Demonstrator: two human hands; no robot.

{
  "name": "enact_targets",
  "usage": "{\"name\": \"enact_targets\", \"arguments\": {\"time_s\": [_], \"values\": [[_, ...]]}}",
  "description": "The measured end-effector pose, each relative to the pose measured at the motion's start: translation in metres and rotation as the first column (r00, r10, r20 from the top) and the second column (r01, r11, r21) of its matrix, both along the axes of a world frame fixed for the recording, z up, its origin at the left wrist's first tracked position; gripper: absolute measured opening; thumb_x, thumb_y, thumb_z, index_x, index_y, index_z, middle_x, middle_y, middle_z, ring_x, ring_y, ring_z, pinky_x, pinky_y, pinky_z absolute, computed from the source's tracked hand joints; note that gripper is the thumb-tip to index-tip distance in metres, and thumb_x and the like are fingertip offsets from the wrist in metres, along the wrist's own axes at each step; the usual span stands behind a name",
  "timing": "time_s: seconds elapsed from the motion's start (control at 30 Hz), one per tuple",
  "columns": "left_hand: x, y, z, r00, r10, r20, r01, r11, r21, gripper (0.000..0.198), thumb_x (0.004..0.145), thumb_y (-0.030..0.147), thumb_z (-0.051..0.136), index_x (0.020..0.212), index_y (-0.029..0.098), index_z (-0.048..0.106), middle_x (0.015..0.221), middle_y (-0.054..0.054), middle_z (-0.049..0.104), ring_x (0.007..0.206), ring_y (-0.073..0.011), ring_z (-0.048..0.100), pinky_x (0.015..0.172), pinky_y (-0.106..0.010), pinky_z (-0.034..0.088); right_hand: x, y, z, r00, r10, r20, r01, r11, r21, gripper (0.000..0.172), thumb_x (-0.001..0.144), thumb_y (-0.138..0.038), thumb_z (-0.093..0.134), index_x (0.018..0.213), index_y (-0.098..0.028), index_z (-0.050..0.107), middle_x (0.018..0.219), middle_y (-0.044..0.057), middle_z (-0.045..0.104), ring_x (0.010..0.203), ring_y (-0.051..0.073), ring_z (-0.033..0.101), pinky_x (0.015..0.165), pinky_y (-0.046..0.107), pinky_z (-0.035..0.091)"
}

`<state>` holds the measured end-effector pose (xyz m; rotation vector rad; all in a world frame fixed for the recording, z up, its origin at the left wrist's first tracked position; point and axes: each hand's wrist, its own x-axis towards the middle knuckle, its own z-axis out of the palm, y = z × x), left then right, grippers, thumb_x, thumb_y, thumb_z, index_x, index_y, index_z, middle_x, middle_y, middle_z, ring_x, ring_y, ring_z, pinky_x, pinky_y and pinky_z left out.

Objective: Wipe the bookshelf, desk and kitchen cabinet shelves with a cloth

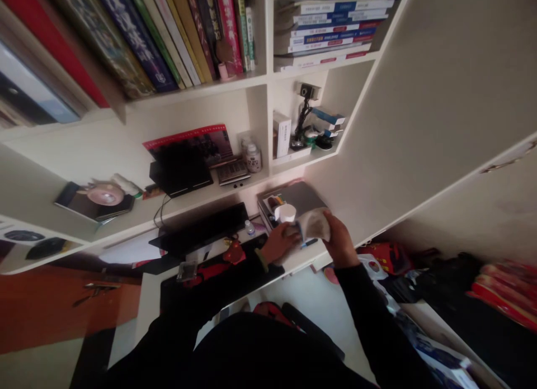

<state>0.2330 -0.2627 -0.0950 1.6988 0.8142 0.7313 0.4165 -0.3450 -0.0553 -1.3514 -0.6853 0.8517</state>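
Over the right end of the desk, my right hand [340,242] grips the right side of a pale, greyish-white piece [314,226] that looks like crumpled cloth; blur keeps its kind uncertain. My left hand [280,245] is closed at the left edge of that same piece, its fingertips partly blurred. Just behind my fingers a white round container [285,212] stands at the front of a dark grey box [300,193]. To the left of my left hand is a small clear bottle with a white cap [250,228].
A black monitor [205,229] stands on the desk beneath a white bookshelf [197,95]. Upright books [130,39] and stacked books [331,34] fill the upper shelves. A webcam on a stand [306,93] sits in a cubby. Bags and boxes [394,257] crowd the floor at right.
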Motion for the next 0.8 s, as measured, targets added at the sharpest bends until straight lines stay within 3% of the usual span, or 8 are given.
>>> {"name": "enact_targets", "arguments": {"time_s": [0.1,0.17,0.33,0.43,0.53,0.63,0.7,0.8], "values": [[-0.021,0.003,0.004,0.980,0.197,-0.035,-0.191,0.975,0.115,0.029,0.088,0.027,0.073,0.118,0.024,0.071,0.117,-0.008,0.078,0.114,-0.0299,0.075,0.111,-0.055,0.061,-0.050,-0.005,-0.027,0.985,-0.123,-0.122,0.117,0.992,-0.052,0.075,0.083,-0.067,0.078,0.147,-0.030,0.065,0.159,0.011,0.063,0.142,0.035,0.062,0.109,0.050,0.060],[-0.032,0.000,0.007,0.973,0.218,-0.081,-0.191,0.948,0.256,0.036,0.085,0.024,0.074,0.121,0.023,0.070,0.123,-0.010,0.075,0.119,-0.0307,0.072,0.114,-0.054,0.059,-0.092,-0.006,-0.040,0.951,-0.050,-0.304,0.040,0.998,-0.038,0.089,0.081,-0.069,0.081,0.160,-0.037,0.054,0.168,0.006,0.055,0.147,0.032,0.060,0.111,0.049,0.060],[-0.050,-0.028,0.001,0.982,0.106,-0.158,-0.020,0.882,0.470,0.066,0.080,0.014,0.066,0.146,0.018,0.063,0.153,-0.021,0.060,0.145,-0.0399,0.059,0.125,-0.063,0.050,-0.150,0.003,-0.060,0.731,0.182,-0.658,-0.135,0.983,0.123,0.065,0.089,-0.077,0.072,0.132,-0.027,0.074,0.130,0.007,0.081,0.134,0.030,0.071,0.109,0.044,0.062],[-0.057,-0.034,0.002,0.972,-0.065,-0.227,0.168,0.864,0.475,0.081,0.078,0.015,0.066,0.158,0.013,0.057,0.164,-0.024,0.054,0.156,-0.0420,0.051,0.130,-0.067,0.045,-0.131,0.016,-0.067,0.614,0.171,-0.770,-0.162,0.983,0.089,0.047,0.093,-0.066,0.073,0.112,-0.023,0.078,0.104,0.005,0.085,0.117,0.027,0.079,0.102,0.039,0.065],[-0.062,-0.016,0.022,0.947,-0.207,-0.244,0.298,0.850,0.435,0.056,0.087,0.025,0.067,0.142,0.027,0.074,0.153,-0.013,0.070,0.144,-0.0374,0.065,0.125,-0.063,0.052,-0.093,0.026,-0.063,0.579,0.201,-0.790,-0.205,0.974,0.097,0.032,0.092,-0.051,0.078,0.104,-0.021,0.078,0.097,0.005,0.086,0.104,0.025,0.082,0.095,0.036,0.066],[-0.056,0.031,0.058,0.995,-0.042,-0.089,0.081,0.858,0.507,0.036,0.095,0.036,0.064,0.127,0.038,0.080,0.145,-0.005,0.076,0.140,-0.0324,0.069,0.127,-0.057,0.052,-0.052,0.031,-0.045,0.704,0.167,-0.690,-0.112,0.986,0.124,0.031,0.086,-0.050,0.082,0.102,-0.024,0.079,0.103,0.004,0.087,0.100,0.024,0.082,0.093,0.038,0.067],[-0.043,0.074,0.087,0.991,0.135,0.026,-0.127,0.823,0.554,0.041,0.095,0.037,0.063,0.134,0.033,0.077,0.150,-0.007,0.073,0.146,-0.0310,0.065,0.132,-0.054,0.046,-0.021,0.033,-0.025,0.836,0.098,-0.539,-0.041,0.992,0.117,0.039,0.080,-0.059,0.084,0.101,-0.026,0.079,0.099,0.004,0.086,0.096,0.026,0.082,0.091,0.041,0.068],[-0.010,0.144,0.133,0.949,0.301,0.097,-0.299,0.752,0.587,0.052,0.090,0.034,0.069,0.140,0.020,0.070,0.156,-0.016,0.068,0.153,-0.0339,0.058,0.135,-0.057,0.039,0.036,0.036,0.018,0.988,0.010,-0.154,0.008,0.993,0.120,0.057,0.078,-0.076,0.078,0.108,-0.027,0.076,0.097,0.006,0.084,0.095,0.030,0.081,0.084,0.046,0.068]]}}
